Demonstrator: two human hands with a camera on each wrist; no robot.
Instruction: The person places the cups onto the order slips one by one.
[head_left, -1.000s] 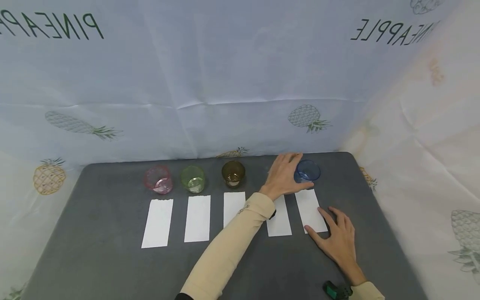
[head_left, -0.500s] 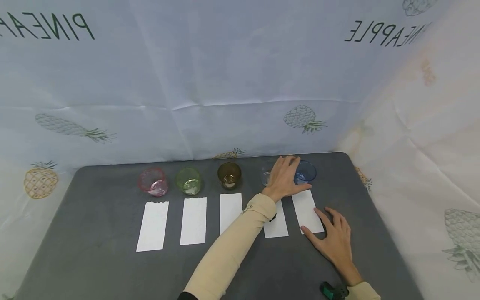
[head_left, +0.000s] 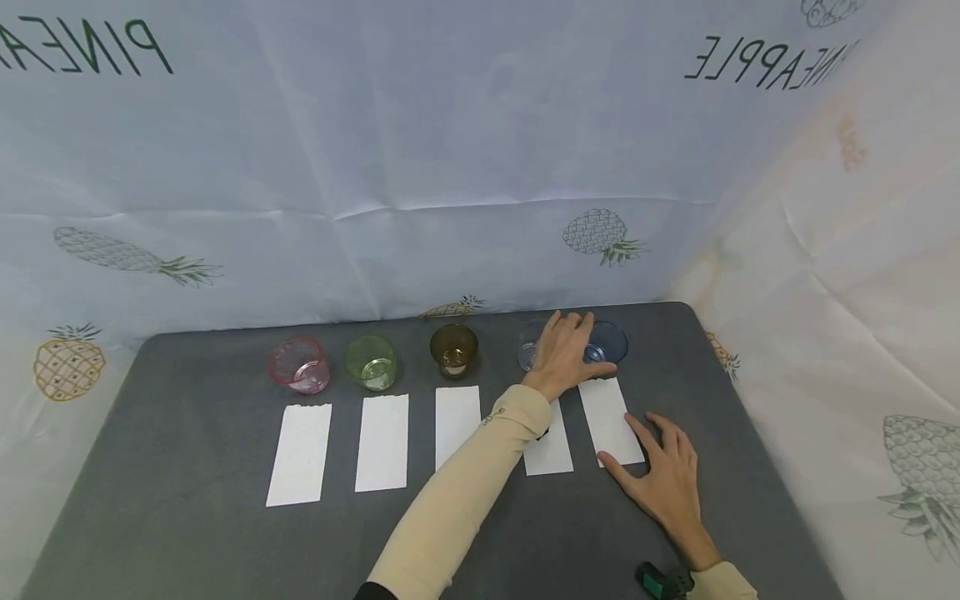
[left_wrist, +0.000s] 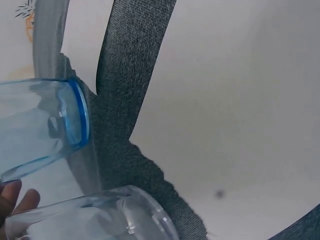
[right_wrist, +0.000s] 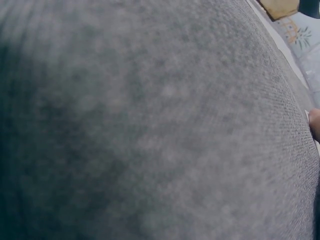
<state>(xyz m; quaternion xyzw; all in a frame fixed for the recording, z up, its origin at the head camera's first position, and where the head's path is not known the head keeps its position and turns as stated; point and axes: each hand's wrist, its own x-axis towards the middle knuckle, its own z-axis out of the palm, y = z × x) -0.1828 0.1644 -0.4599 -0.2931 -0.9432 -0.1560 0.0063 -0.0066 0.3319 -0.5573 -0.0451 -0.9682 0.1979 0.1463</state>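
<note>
My left hand (head_left: 564,354) reaches to the back right of the table, between a clear glass (head_left: 528,352) and a blue glass (head_left: 609,343). Its thumb stretches across the front of the blue glass, and its fingers point backward along that glass's left side. In the left wrist view, fingertips (left_wrist: 29,200) show between the blue glass (left_wrist: 40,125) and the clear glass (left_wrist: 100,220); contact cannot be made out. My right hand (head_left: 667,479) lies with spread fingers at the lower right edge of the rightmost white paper strip (head_left: 611,421), holding nothing.
Farther left stand a pink glass (head_left: 300,365), a green glass (head_left: 371,362) and a brown glass (head_left: 453,350). Several white strips lie in front of the glasses, including the leftmost strip (head_left: 298,454). A pineapple-print cloth (head_left: 405,150) hangs behind the grey table (head_left: 187,517).
The whole head view has shifted slightly. My left hand has drawn back a little from the blue glass, and the clear glass has come into sight beside it. My right hand stays by the strip.
</note>
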